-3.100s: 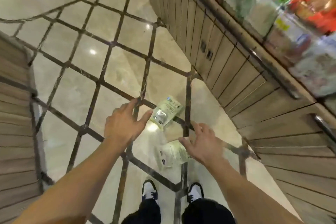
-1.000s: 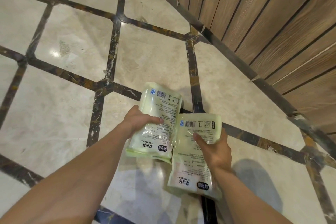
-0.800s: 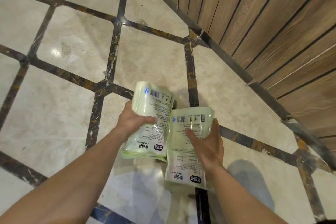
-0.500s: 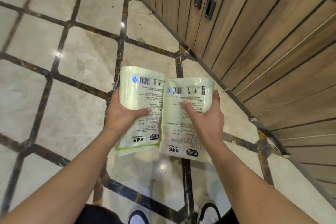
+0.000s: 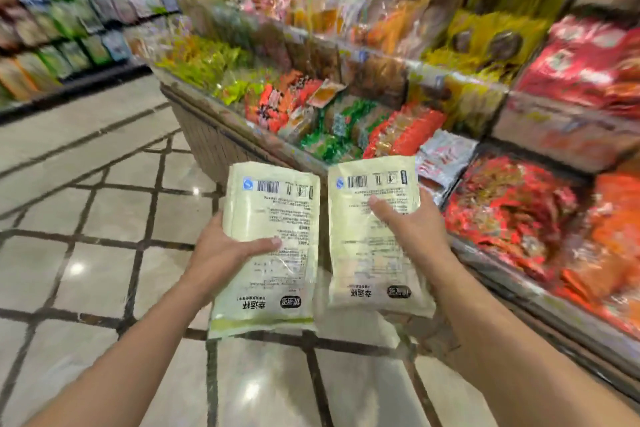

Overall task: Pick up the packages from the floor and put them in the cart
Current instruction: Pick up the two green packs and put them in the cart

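Observation:
I hold two pale green flat packages side by side, well above the floor, their printed backs with barcodes facing me. My left hand (image 5: 227, 253) grips the left package (image 5: 273, 218) at its left edge, thumb across the front. My right hand (image 5: 410, 229) grips the right package (image 5: 367, 253) from its right side, thumb on the front. The two packages nearly touch along their inner edges. No cart is in view.
A wood-panelled display bin (image 5: 211, 146) full of colourful snack packs runs from the centre to the right edge, close to my right arm. Wall shelves (image 5: 69, 21) of goods line the far left. Marble floor (image 5: 90, 246) with dark grid lines spreads left and below.
My hands have lifted both packages up from near the floor. My view has swung up from the floor and wood panelling to the display bin and shelves.

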`<state>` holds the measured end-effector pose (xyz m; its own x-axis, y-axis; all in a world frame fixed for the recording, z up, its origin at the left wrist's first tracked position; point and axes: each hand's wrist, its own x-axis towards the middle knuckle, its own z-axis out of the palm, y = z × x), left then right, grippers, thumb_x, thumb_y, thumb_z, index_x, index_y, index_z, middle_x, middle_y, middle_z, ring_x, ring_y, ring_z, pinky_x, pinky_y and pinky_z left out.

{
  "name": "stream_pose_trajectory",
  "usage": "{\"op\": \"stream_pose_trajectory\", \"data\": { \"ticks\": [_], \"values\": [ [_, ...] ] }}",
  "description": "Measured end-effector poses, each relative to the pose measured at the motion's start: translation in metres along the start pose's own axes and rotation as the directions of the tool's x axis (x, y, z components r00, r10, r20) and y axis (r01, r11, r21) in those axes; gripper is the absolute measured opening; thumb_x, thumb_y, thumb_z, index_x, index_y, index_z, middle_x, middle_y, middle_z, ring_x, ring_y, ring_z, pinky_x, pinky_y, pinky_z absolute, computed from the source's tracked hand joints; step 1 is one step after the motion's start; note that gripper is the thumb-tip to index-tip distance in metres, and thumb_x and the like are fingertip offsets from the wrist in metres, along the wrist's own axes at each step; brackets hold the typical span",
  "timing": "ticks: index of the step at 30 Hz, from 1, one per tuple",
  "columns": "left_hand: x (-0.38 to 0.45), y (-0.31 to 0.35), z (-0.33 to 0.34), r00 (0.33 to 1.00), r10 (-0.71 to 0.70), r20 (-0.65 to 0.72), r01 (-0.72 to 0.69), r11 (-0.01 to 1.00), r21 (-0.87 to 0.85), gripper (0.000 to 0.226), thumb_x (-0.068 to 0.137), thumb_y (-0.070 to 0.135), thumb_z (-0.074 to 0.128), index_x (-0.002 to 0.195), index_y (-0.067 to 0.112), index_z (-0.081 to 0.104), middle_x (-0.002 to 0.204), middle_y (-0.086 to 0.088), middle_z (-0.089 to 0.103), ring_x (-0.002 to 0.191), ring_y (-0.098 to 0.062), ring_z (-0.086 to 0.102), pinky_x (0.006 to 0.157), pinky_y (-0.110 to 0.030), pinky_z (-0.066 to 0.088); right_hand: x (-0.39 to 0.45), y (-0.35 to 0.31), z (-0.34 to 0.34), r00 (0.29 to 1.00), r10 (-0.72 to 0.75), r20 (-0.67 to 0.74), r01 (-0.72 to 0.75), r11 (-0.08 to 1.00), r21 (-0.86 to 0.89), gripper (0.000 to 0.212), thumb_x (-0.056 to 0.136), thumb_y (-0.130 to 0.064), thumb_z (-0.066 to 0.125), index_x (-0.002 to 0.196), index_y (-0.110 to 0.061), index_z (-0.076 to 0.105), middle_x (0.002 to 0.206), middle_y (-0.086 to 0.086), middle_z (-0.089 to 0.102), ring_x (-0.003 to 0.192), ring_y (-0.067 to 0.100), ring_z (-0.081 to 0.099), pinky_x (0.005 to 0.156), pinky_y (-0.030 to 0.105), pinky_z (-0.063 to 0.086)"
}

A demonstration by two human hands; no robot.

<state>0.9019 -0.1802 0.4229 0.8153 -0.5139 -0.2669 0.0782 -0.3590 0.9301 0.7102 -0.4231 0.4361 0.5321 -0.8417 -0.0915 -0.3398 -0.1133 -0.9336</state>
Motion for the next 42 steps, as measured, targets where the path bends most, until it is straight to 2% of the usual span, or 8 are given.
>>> {"op": "stream_pose_trajectory", "data": {
  "ticks": [6, 13, 18, 21, 26, 30, 37, 42],
  "values": [
    [-0.054, 0.157, 0.037, 0.939, 0.272, 0.210, -0.277, 0.961, -0.005, 0.077, 0.051, 0.015, 0.104, 0.114, 0.028, 0.061, 0.103, 0.004, 0.080, 0.096, -0.017, 0.077, 0.082, -0.039, 0.062, -0.070, -0.100, -0.136, 0.969, -0.065, -0.237, 0.088, 0.992, 0.087, 0.027, 0.084, -0.033, 0.086, 0.109, -0.024, 0.079, 0.096, -0.009, 0.083, 0.085, 0.008, 0.079, 0.077, 0.034, 0.063],
    [-0.142, 0.266, 0.123, 0.747, 0.466, 0.474, -0.469, 0.875, -0.120, 0.068, 0.052, 0.002, 0.101, 0.102, 0.025, 0.061, 0.096, 0.004, 0.077, 0.089, -0.013, 0.074, 0.068, -0.031, 0.058, -0.206, -0.131, -0.264, 0.804, 0.012, -0.595, 0.089, 0.986, 0.140, 0.021, 0.082, -0.028, 0.088, 0.099, -0.023, 0.076, 0.082, -0.015, 0.080, 0.070, -0.005, 0.074, 0.053, 0.012, 0.051],
    [-0.246, 0.303, 0.213, 0.530, 0.537, 0.656, -0.574, 0.797, -0.188, 0.057, 0.061, 0.002, 0.097, 0.099, 0.027, 0.062, 0.091, 0.012, 0.074, 0.078, -0.002, 0.073, 0.058, -0.019, 0.053, -0.317, -0.114, -0.355, 0.614, 0.075, -0.786, -0.006, 0.996, 0.091, 0.047, 0.071, -0.048, 0.092, 0.107, -0.034, 0.065, 0.102, -0.011, 0.077, 0.096, 0.013, 0.075, 0.081, 0.037, 0.060],
    [-0.311, 0.307, 0.273, 0.407, 0.532, 0.743, -0.586, 0.776, -0.234, 0.062, 0.057, 0.004, 0.098, 0.105, 0.023, 0.065, 0.093, 0.007, 0.077, 0.080, -0.003, 0.075, 0.056, -0.015, 0.054, -0.394, -0.090, -0.407, 0.496, 0.103, -0.862, -0.028, 0.994, 0.103, 0.062, 0.064, -0.056, 0.092, 0.113, -0.033, 0.063, 0.107, -0.010, 0.077, 0.098, 0.015, 0.074, 0.091, 0.047, 0.061],
    [-0.436, 0.288, 0.374, 0.228, 0.464, 0.856, -0.601, 0.759, -0.252, 0.094, 0.044, 0.026, 0.107, 0.127, 0.021, 0.064, 0.112, -0.001, 0.078, 0.101, -0.021, 0.076, 0.084, -0.044, 0.062, -0.531, -0.036, -0.484, 0.324, 0.159, -0.932, -0.036, 0.987, 0.156, 0.057, 0.067, -0.046, 0.094, 0.113, -0.030, 0.065, 0.099, -0.007, 0.079, 0.090, 0.012, 0.077, 0.084, 0.043, 0.064],
    [-0.569, 0.262, 0.446, 0.098, 0.426, 0.899, -0.585, 0.756, -0.294, 0.084, 0.047, 0.018, 0.105, 0.121, 0.020, 0.065, 0.109, -0.002, 0.079, 0.098, -0.023, 0.077, 0.078, -0.037, 0.063, -0.650, 0.006, -0.544, 0.175, 0.202, -0.964, -0.060, 0.979, 0.194, 0.055, 0.069, -0.043, 0.095, 0.114, -0.029, 0.066, 0.100, -0.004, 0.080, 0.087, 0.012, 0.078, 0.074, 0.037, 0.065],
    [-0.790, 0.223, 0.533, -0.119, 0.369, 0.922, -0.562, 0.740, -0.369, 0.115, 0.034, 0.039, 0.106, 0.135, 0.021, 0.054, 0.118, 0.003, 0.073, 0.104, -0.020, 0.072, 0.091, -0.046, 0.060, -0.840, 0.049, -0.625, -0.048, 0.237, -0.970, -0.088, 0.967, 0.240, 0.033, 0.077, -0.036, 0.092, 0.098, -0.033, 0.066, 0.091, -0.009, 0.078, 0.081, 0.011, 0.077, 0.064, 0.029, 0.058],
    [-0.913, 0.206, 0.585, -0.270, 0.333, 0.904, -0.557, 0.712, -0.428, 0.100, 0.047, 0.031, 0.104, 0.130, 0.030, 0.046, 0.112, 0.007, 0.068, 0.097, -0.019, 0.070, 0.077, -0.039, 0.060, -0.935, 0.078, -0.676, -0.212, 0.252, -0.944, -0.104, 0.955, 0.278, 0.051, 0.075, -0.045, 0.091, 0.114, -0.029, 0.062, 0.100, -0.006, 0.075, 0.085, 0.012, 0.075, 0.065, 0.029, 0.058]
  ]
}}
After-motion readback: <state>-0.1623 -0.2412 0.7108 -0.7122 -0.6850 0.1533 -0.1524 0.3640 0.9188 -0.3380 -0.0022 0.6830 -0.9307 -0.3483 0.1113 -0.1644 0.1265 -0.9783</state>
